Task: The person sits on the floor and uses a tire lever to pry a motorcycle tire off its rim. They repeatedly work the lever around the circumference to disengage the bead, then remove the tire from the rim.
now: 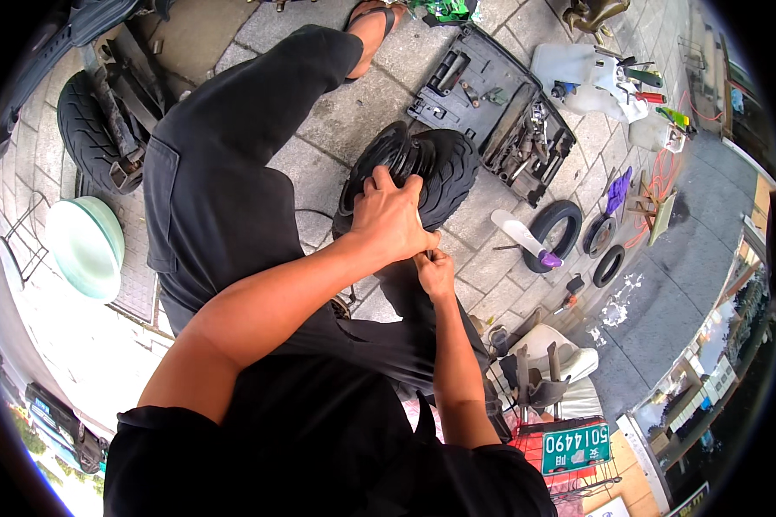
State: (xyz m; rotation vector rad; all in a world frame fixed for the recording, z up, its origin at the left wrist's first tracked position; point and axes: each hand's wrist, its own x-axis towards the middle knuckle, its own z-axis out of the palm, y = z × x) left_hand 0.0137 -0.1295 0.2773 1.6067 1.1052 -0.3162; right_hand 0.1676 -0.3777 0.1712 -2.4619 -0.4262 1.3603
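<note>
A black scooter wheel with a treaded tire point(447, 181) lies between my legs, its dark hub part point(384, 155) toward the top left. My left hand point(392, 211) grips the wheel from above, fingers curled over the hub and thumb down along the near side. Just below that thumb, my right hand point(436, 267) is closed at the wheel's lower edge; what its fingers hold is hidden. A black cable runs out to the left beside my knee.
An open black toolbox point(478, 82) sits ahead. To the right are loose tires point(556, 220), white jugs point(569, 69), a purple cloth point(618, 189) and orange hose. At left are a pale green basin point(86, 241) and another tire point(90, 129). A red vehicle point(535, 448) stands lower right.
</note>
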